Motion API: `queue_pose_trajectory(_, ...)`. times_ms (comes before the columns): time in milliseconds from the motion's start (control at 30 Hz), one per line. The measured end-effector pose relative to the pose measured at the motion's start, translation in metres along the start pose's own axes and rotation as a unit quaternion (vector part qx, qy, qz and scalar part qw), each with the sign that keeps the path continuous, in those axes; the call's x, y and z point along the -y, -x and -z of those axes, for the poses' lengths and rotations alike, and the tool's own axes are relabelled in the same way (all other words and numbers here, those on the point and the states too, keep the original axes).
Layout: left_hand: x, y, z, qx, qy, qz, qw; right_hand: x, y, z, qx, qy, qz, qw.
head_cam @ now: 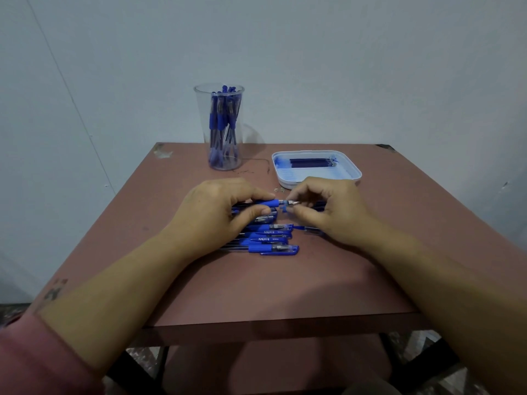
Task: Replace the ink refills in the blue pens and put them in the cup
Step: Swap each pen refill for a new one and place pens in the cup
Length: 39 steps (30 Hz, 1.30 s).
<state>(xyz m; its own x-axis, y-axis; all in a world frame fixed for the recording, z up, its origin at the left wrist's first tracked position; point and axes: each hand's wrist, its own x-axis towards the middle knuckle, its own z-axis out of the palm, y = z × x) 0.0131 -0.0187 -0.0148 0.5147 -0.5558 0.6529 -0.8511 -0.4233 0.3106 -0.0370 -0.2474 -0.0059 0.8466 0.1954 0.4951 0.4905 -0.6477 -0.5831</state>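
Note:
My left hand grips a blue pen by its blue grip, held level above the table. My right hand pinches the pen's metal tip between thumb and fingers. Under and in front of my hands lies a pile of several capped blue pens. A tall clear cup at the back holds several blue pens upright. A white tray at the back right holds several dark ink refills.
The brown table stands against a pale wall. Small metal bits lie between the tray and my hands. A thin wire lies beside the cup. The table's front edge is near me.

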Motion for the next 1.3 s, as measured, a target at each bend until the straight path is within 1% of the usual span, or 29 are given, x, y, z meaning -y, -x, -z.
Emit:
queue_pose_trajectory(100,-0.0006,-0.0007,0.0001,-0.008,-0.005,-0.01,1.0,0.0005,0.0005,-0.0006,-0.002,0.024,0.021,0.999)
queue_pose_trajectory(267,0.0008,0.0003,0.0017,-0.016,-0.009,-0.009,1.0,0.0053,0.0013,0.002,-0.033,0.019,0.04,0.998)
queue_pose_trajectory(467,0.0009,0.0009,-0.0004,-0.014,-0.012,-0.019,1.0,0.0016,-0.0017,-0.0019,-0.036,0.076,0.089,0.992)
queue_pose_trajectory(567,0.0016,0.0004,-0.0002,-0.017,-0.015,-0.021,1.0,0.001,-0.0016,-0.001,-0.023,0.07,0.08,0.994)
queue_pose_trajectory(633,0.0017,0.0,-0.0003,-0.018,-0.019,-0.023,0.999,0.0019,-0.0002,-0.0003,-0.031,0.054,0.061,0.996)
queue_pose_trajectory(733,0.0013,-0.0004,-0.0003,-0.018,-0.022,-0.025,0.999,0.0032,0.0002,0.0004,-0.046,0.073,0.085,0.993)
queue_pose_trajectory(833,0.0012,0.0,0.0003,-0.018,-0.023,-0.025,0.999,0.0009,-0.0013,0.0014,-0.042,0.088,0.107,0.989)
queue_pose_trajectory(933,0.001,0.0006,0.0006,-0.021,-0.021,-0.022,0.999,-0.0027,-0.0017,0.0005,-0.022,0.1,0.101,0.99)
queue_pose_trajectory(1033,0.0001,0.0001,0.0003,-0.026,-0.017,-0.024,0.999,-0.0012,-0.0004,0.0006,-0.026,0.069,0.079,0.994)
queue_pose_trajectory(1167,0.0005,0.0003,0.0,-0.023,-0.017,-0.024,0.999,0.0025,-0.0005,0.0002,-0.035,0.09,0.112,0.989)
queue_pose_trajectory(1300,0.0017,0.001,-0.0001,-0.021,-0.016,-0.023,0.999,-0.0002,-0.0007,0.0003,-0.028,0.1,0.111,0.988)
